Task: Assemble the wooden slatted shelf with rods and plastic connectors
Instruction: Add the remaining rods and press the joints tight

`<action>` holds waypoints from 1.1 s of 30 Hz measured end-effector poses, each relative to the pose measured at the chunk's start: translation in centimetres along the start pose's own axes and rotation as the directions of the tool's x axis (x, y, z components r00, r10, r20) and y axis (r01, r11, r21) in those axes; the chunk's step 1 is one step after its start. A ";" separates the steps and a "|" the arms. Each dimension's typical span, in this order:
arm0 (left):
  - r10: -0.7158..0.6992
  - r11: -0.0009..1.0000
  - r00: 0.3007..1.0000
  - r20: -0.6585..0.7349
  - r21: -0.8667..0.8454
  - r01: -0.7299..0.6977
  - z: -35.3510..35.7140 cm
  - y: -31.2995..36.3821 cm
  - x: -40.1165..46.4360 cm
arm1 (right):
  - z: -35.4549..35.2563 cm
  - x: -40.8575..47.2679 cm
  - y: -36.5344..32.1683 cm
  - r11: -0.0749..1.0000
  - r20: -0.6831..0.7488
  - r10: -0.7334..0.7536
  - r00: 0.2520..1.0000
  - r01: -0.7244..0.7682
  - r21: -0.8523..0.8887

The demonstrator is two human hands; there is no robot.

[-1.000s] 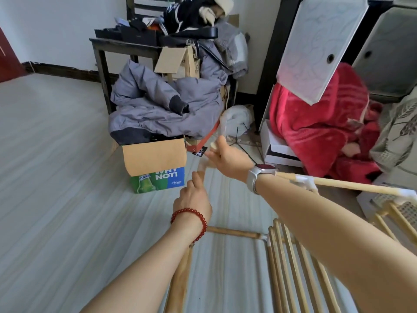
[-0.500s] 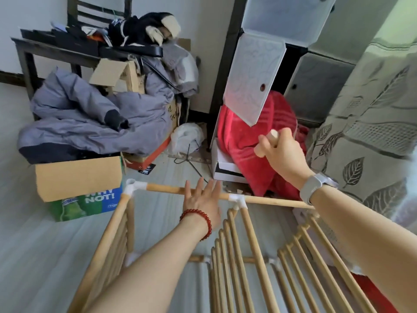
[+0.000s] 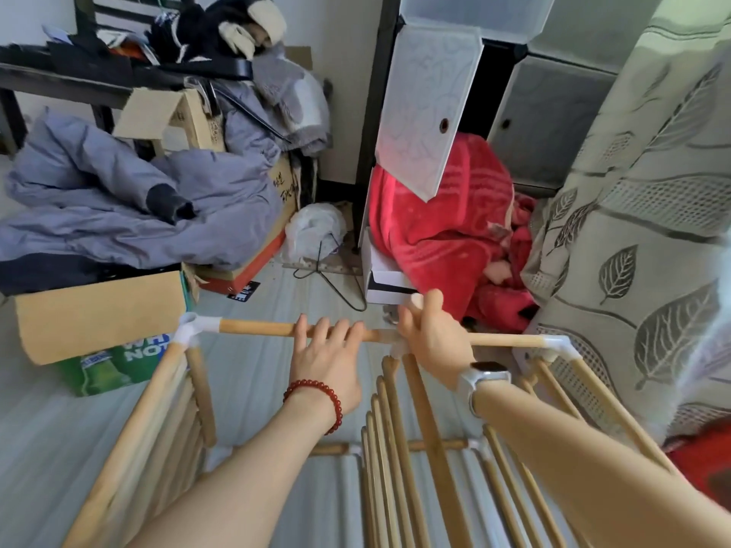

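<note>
Now left hand (image 3: 324, 357) fingers curl over rod (image 3: 257, 328); right hand (image 3: 433, 338) grips connector (image 3: 397, 348).

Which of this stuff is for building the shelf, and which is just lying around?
For the shelf: the top rod, the white corner connector, the wooden slats, and the left hand and right hand on the rod.

Just lying around: grey jacket, cardboard box, red blanket, white plastic bag, leaf curtain.
</note>
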State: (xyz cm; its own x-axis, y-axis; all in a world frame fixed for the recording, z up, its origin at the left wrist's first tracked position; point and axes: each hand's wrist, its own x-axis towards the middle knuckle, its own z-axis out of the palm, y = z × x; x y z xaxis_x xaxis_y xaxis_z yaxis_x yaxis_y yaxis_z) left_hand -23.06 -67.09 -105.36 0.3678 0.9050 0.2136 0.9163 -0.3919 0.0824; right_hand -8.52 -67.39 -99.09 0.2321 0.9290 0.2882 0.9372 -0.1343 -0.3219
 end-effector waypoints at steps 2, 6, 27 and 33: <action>0.006 1.000 1.000 -0.009 -0.006 -0.006 -0.1 0.2 0.2 | -0.1 0.4 1.2 0.998 0.056 -0.002 0.998 0.006 -0.061; 0.015 1.000 1.000 0.002 0.016 -0.015 -0.1 0.1 0.3 | -4.0 2.7 1.0 0.948 -0.262 0.116 0.958 -0.028 0.317; 0.102 0.883 0.899 0.426 -0.455 0.116 -7.5 7.7 -16.5 | -10.9 -17.3 3.2 0.990 0.435 0.068 0.898 -0.115 0.083; 0.043 0.978 0.909 0.416 -0.202 0.046 -8.4 10.0 -21.6 | -15.2 -22.9 1.5 0.904 -0.268 0.065 0.961 0.056 0.423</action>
State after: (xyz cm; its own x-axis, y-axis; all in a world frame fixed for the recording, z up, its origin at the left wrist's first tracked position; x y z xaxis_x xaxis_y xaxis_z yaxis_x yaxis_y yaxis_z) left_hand -23.20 -91.98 -101.00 0.4397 0.8740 -0.2068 0.8812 -0.3753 0.2874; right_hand -8.44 -94.11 -92.51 0.3541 0.7920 0.4973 0.7503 0.0768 -0.6567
